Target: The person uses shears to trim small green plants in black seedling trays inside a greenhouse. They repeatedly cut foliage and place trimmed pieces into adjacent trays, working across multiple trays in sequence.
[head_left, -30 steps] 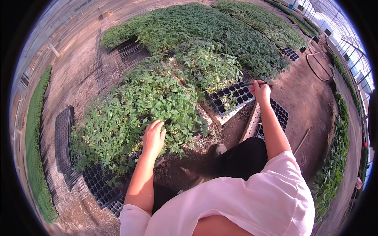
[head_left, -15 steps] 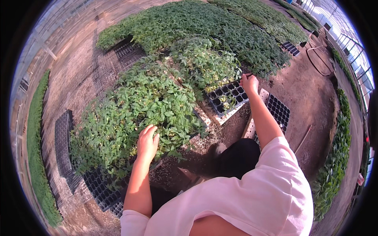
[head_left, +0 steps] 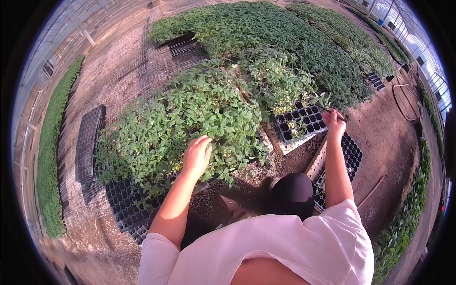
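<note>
My right hand (head_left: 334, 123) is closed at the right edge of a black cell tray (head_left: 304, 122). A small leafy seedling (head_left: 321, 100) stands out from its fingers, with a dark, narrow piece that looks like its root plug. Many cells on this side of the tray hold no plant, while leafy seedlings (head_left: 278, 76) fill its far part. My left hand (head_left: 196, 156) hangs at the near edge of a dense bed of tray seedlings (head_left: 190, 114). Its fingers are loosely stretched and nothing shows in them; the fingertips touch or nearly touch the leaves.
Black cell trays (head_left: 124, 202) lie at the near left, and a stack of trays (head_left: 89, 142) stands farther left. Another black tray (head_left: 350, 154) sits beside my right forearm. A wide seedling bed (head_left: 266, 28) spreads behind. A hose (head_left: 401, 97) curves on the soil at right.
The whole view has shifted, the scene sliding right. My right hand has drawn back toward the tray's right edge, and a seedling now shows at its fingers. My left hand stays by the leaves.
</note>
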